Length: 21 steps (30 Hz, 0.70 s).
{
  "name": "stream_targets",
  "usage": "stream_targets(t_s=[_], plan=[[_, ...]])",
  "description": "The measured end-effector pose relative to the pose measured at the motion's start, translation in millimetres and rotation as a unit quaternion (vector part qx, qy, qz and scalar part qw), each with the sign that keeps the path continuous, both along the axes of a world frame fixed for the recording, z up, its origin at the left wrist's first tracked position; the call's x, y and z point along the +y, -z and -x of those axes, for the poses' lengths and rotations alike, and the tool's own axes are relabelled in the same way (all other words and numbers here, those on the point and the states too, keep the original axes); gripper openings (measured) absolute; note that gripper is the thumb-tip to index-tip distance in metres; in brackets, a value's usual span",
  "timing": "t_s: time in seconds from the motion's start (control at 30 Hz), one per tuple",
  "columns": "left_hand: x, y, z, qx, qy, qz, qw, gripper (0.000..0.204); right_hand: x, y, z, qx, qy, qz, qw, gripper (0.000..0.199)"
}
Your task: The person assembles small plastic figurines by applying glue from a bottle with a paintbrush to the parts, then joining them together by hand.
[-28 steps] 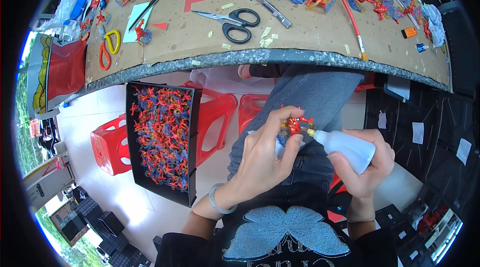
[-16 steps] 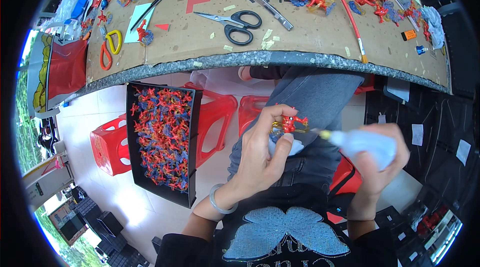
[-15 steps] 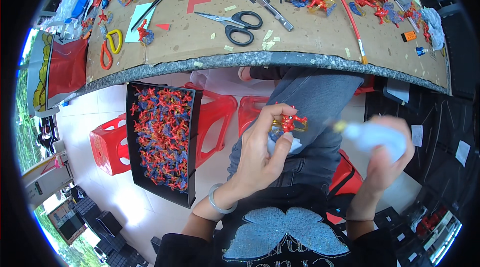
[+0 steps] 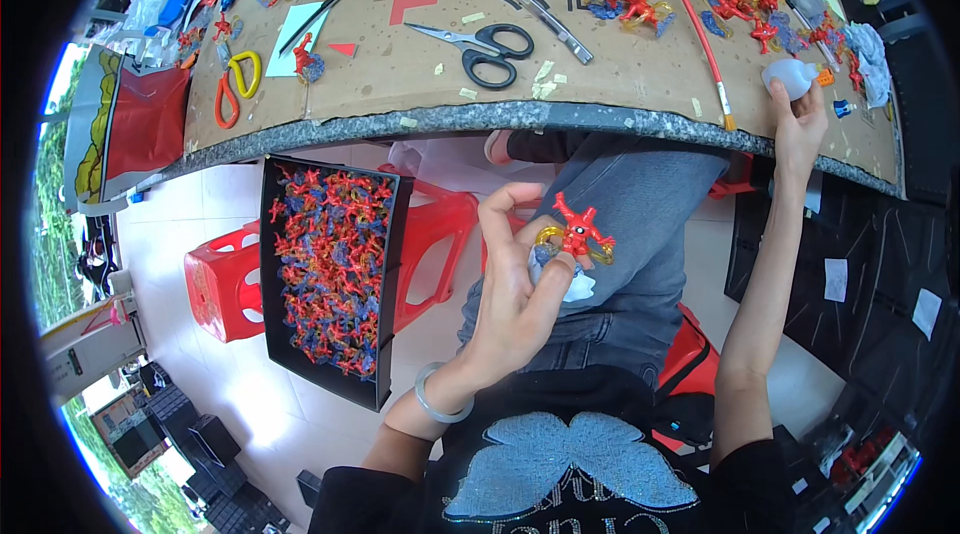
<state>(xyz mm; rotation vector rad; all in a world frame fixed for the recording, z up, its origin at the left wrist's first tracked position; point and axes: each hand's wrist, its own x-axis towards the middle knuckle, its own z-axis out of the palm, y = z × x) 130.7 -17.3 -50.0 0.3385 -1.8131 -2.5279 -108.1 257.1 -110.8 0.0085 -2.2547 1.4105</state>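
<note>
My left hand (image 4: 508,299) is closed on a small red toy figure (image 4: 577,226), pinched between thumb and fingers above my lap. The figure has see-through yellow and blue parts. A bit of white tissue or cloth (image 4: 581,287) shows under it in the same hand. Over the table's right front part, my right hand (image 4: 800,132) grips a white squeeze bottle (image 4: 788,78) by the fingertips. The bottle lies tilted beside a small orange block (image 4: 823,76); I cannot tell whether it touches the tabletop.
A black crate (image 4: 393,294) full of such figures stands at left on red stools (image 4: 215,289). On the cardboard-covered table (image 4: 380,84) lie black scissors (image 4: 485,49), yellow-orange scissors (image 4: 230,94), a red brush (image 4: 695,29), a clear-handled knife (image 4: 550,24) and more figures.
My right hand has carried the squeeze bottle from beside the figure up and away to the table's right side. The figure in my left hand now stands more upright, its upper part more exposed.
</note>
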Motion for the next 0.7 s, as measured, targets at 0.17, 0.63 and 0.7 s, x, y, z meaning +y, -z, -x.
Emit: stream_targets(t_s=[0.17, 0.63, 0.7], plan=[[3, 4, 2, -0.02, 0.043, 0.075, 0.996, 0.052, -63, -55, -104, 0.02, 0.005, 0.037, 0.999, 0.022], [9, 7, 2, -0.085, 0.133, 0.058, 0.986, 0.053, -88, -54, -165, -0.362, -0.37, 0.167, 0.839, 0.01], [6, 7, 3, -0.105, 0.149, -0.013, 0.983, 0.053, -88, -54, -164, -0.369, -0.377, 0.154, 0.836, 0.009]])
